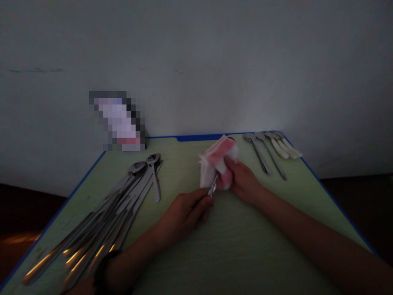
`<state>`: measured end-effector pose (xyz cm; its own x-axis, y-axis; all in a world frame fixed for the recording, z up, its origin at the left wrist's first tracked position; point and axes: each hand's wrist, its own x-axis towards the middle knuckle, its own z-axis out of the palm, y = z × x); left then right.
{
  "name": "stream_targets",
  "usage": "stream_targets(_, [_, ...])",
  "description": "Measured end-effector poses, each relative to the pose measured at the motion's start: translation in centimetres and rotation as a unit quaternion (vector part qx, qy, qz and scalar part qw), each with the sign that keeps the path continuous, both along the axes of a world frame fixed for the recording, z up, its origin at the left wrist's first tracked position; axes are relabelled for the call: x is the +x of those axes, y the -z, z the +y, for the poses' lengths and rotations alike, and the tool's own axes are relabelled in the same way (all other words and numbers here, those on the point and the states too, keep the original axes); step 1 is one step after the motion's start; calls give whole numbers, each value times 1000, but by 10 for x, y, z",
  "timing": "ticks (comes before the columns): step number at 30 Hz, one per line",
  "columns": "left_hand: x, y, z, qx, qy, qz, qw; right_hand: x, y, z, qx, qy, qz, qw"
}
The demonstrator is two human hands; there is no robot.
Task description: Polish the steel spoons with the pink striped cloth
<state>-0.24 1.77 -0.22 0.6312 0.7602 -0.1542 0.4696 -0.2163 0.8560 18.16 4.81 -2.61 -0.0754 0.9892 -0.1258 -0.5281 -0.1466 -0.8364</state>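
Observation:
My left hand (188, 211) is closed round the metal handle of a spoon (213, 189), just above the middle of the table. A pink and white cloth (219, 157) covers most of the spoon, and only a dark rounded edge shows past its far side. Closed on that cloth, my right hand (244, 178) presses it around the spoon. To the left lies a pile of long-handled metal cutlery (116, 209), with a shorter spoon (155, 180) at its right side. Two metal spoons (259, 153) lie beyond my right hand.
White-handled cutlery (284, 148) lies at the table's far right corner. A phone-like object (119, 121), blurred out, leans on the wall (196, 61) at the back left. The pale green table (245, 254) has a blue edge and meets the wall.

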Motion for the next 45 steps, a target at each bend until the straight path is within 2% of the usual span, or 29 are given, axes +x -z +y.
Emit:
stream_targets(2, [0, -2, 0, 14, 12, 8, 1000, 1, 4, 8, -19, 48, 83, 995])
stream_targets(4, [-1, -3, 0, 24, 24, 11, 999, 2, 5, 13, -21, 68, 113, 991])
stream_targets(8, [-4, -5, -2, 11, 54, 6, 998, 1, 0, 11, -31, 110, 98, 989])
stream_targets(11, [-5, -7, -2, -24, 55, -10, 998, 0, -3, 6, -23, 106, 70, 992])
stream_targets(13, [-4, -8, -2, -36, 40, -15, 998, -1, -2, 3, -11, 87, 41, 995])
stream_targets(17, [-1, -7, -1, -1, -24, 3, 1000, 2, 4, 1, 38, 31, -48, 998])
stream_targets(20, [-1, -6, -2, 6, -27, 12, 1000, 6, 6, 1, 85, -1, -131, 988])
stream_targets(24, [-3, -5, -5, 4, -13, 10, 1000, 8, 0, -3, 112, 21, -256, 960])
stream_targets(27, [-4, -2, -5, -27, -18, -21, 999, 7, -4, -6, 75, 46, -326, 941])
stream_targets(29, [-4, 1, -4, -56, -38, -53, 996, 7, -5, -7, 49, 56, -335, 939])
stream_targets(32, [-3, 4, -2, -75, -79, -88, 990, 7, -2, -6, 56, 32, -295, 953])
stream_targets(36, [-3, 4, -3, -73, -113, -142, 981, 9, 1, -2, 64, -43, -158, 984])
stream_targets(38, [-4, 3, -4, -75, -117, -192, 972, 8, 1, 0, 34, -35, -81, 995])
stream_targets(40, [-8, 3, -5, -74, -104, -232, 964, 8, 0, 2, -7, 1, -28, 1000])
stream_targets(42, [-11, 3, -6, -66, -90, -253, 961, 8, -1, 4, -39, 25, 3, 999])
stream_targets(45, [-14, 7, -7, -57, -94, -289, 951, 8, -2, 5, -61, 18, 21, 998])
